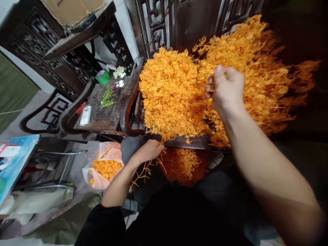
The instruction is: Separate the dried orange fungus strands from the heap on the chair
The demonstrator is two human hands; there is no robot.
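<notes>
My left hand [150,150] is closed on thin, branching orange plastic stems [145,173], which hang below it over my leg. Just beyond it, a dense heap of orange plastic sprigs [167,90] rests on a dark wooden seat. My right hand [229,85] is raised in front of a second, looser heap of orange sprigs [261,65], its fingers curled together in a pinch. Whatever it may grip is too small to make out. Between my legs, more orange stems [188,164] lie in an orange-red space below the seat edge.
To the left, a pinkish plastic bag [96,177] of orange pieces sits on the floor. A dark carved side table [99,119] bears green tape [103,77], a green sprig [108,98] and white flowers [119,72]. A blue-topped folding table [24,150] stands at far left.
</notes>
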